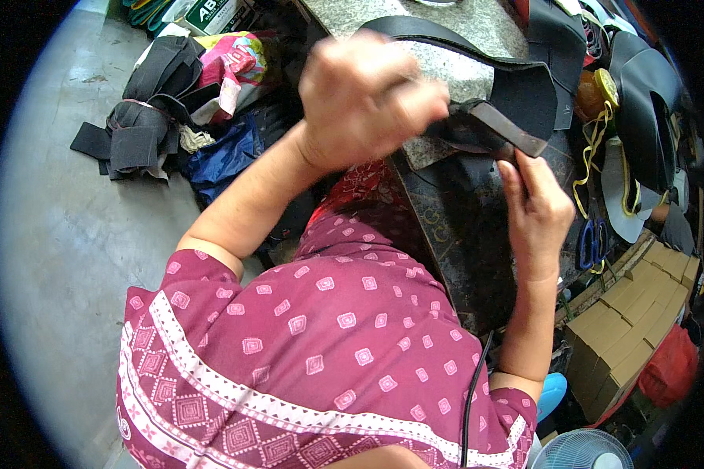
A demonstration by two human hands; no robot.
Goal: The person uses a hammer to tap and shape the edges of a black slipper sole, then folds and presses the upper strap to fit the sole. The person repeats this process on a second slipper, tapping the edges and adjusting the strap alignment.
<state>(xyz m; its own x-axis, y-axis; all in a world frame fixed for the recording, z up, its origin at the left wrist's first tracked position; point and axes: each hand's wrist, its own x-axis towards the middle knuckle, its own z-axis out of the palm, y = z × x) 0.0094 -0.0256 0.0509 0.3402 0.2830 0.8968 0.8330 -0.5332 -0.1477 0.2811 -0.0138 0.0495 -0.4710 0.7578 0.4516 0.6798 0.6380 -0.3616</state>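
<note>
Over the worktable (477,254), by the near edge of its stone slab (485,25), a dark, blocky, metal-looking tool (510,129) slants from upper L to lower R, its long axis running roughly btwn the two hands. R hand (541,205) is nearer: it grips at the tool's lower R end, thumb & forefinger closed there, other fingers curled below. L hand (368,98) is raised off to the L, fingers bent & blurred by motion; can't tell if it holds anything. Its fingertips look near the tool's upper L end, prob. not touching. So the tool lies to the R of the L hand & just above the R hand. Beyond it, a long blk strip (422,28) arches across the slab. Blue-handled scissors (594,248) sit near the table's R edge; a bundle of dk strips (141,129) lies on the L.
</note>
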